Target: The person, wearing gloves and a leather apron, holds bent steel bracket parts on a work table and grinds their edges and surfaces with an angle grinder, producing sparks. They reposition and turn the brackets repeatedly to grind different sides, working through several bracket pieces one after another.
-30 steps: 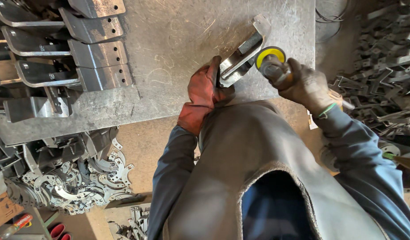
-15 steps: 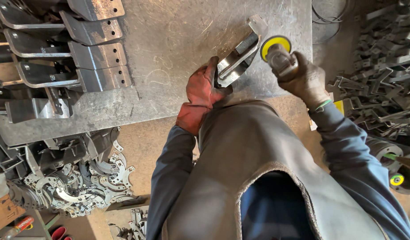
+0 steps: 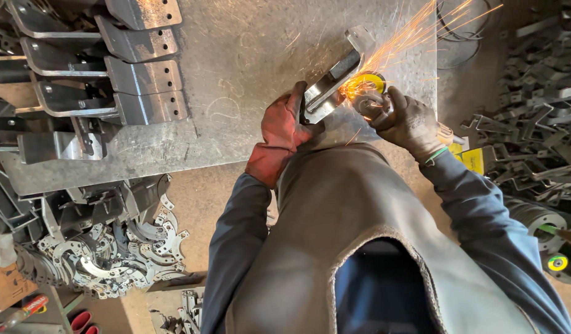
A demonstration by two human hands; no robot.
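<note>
Your left hand point(image 3: 284, 127) gripped the metal bracket point(image 3: 332, 80) on the steel table point(image 3: 236, 55). Your right hand point(image 3: 409, 120) clasped the grinder point(image 3: 367, 93), its disc touching the bracket, sparks flying

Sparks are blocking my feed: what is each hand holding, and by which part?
Left hand grips the metal bracket by its near end, on the table. Right hand holds the grinder by its body, behind the yellow disc.

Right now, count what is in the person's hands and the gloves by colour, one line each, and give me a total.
Red gloves: 1, on the left hand
Dark gloves: 1, on the right hand
Metal brackets held: 1, metal bracket
Grinders held: 1, angle grinder, throwing sparks
Total: 4
</note>
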